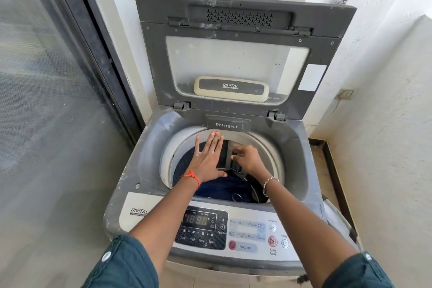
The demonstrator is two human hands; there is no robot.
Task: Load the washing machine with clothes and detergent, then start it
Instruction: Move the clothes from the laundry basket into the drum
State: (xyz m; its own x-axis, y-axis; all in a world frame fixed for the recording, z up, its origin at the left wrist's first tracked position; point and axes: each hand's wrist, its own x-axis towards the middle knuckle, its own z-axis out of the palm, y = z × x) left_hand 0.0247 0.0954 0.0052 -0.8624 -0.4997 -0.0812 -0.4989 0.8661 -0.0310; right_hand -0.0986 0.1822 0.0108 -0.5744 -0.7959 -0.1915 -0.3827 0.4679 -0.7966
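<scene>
A grey top-loading washing machine stands with its lid raised against the wall. Dark blue clothes lie in the drum. My left hand reaches into the drum opening with fingers spread flat, fingertips near the rim just under the closed drawer marked Detergent. My right hand is beside it, fingers pinched on a small dark mesh lint filter on the drum's back wall. The control panel at the front shows a lit display and a Start/Pause button.
A dark-framed glass sliding door runs along the left. White walls close in behind and on the right, with a wall socket and a thin cable. A narrow strip of floor lies to the right of the machine.
</scene>
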